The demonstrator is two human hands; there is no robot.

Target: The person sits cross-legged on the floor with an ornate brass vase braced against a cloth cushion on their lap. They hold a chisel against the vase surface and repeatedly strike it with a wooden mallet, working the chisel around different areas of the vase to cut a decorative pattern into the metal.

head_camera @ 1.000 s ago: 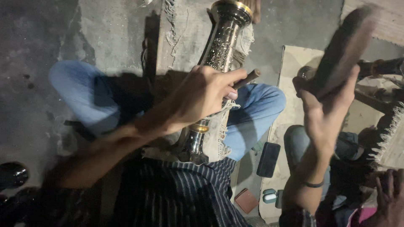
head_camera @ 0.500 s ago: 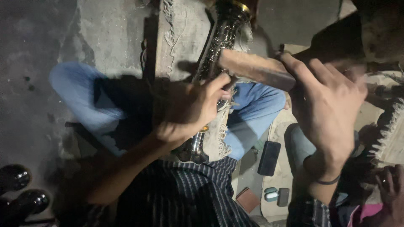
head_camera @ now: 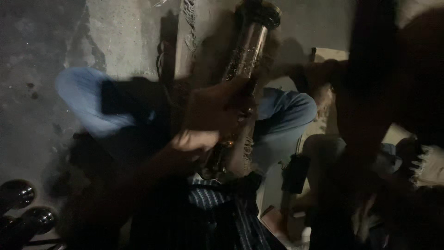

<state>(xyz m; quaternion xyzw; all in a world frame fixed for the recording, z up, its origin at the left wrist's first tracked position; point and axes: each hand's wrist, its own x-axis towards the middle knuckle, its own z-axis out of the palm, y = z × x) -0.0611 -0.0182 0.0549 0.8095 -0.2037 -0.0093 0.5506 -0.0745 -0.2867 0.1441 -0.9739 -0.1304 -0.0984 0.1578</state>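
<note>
Head view, looking down on someone seated cross-legged on the floor, dim and smeared with motion. Nearest, below the hands, a dark striped cloth [head_camera: 217, 203] covers the lap, and off to the left of it two glossy black rounded objects [head_camera: 21, 208] sit on the concrete floor [head_camera: 41, 55]. Just above the cloth, the left hand [head_camera: 217, 109] is wrapped around a long engraved metal tube [head_camera: 245, 55], gripping it about the middle; the tube's lower end rests near the lap between the blue-trousered knees [head_camera: 282, 111], and its flared top leans away from the hand toward the far floor. It looks like stiff, fairly heavy metalwork, with a polished and embossed skin that may slip in a loose hold, so the mid-body grip close to the lap, where the weight sits, seems the sound place to take it; the flared rim looks likelier to dent. To the right, the right hand [head_camera: 370, 92] is a dark blur raised high beside the tube; I cannot tell whether it grips anything or is loose. Below that hand a dark flat phone-like slab [head_camera: 296, 173] lies on a pale mat [head_camera: 323, 55]. Farther right a frayed pale cloth edge [head_camera: 428, 164] shows. Beyond the left hand, a fringed strip [head_camera: 187, 28] runs along the floor.
</note>
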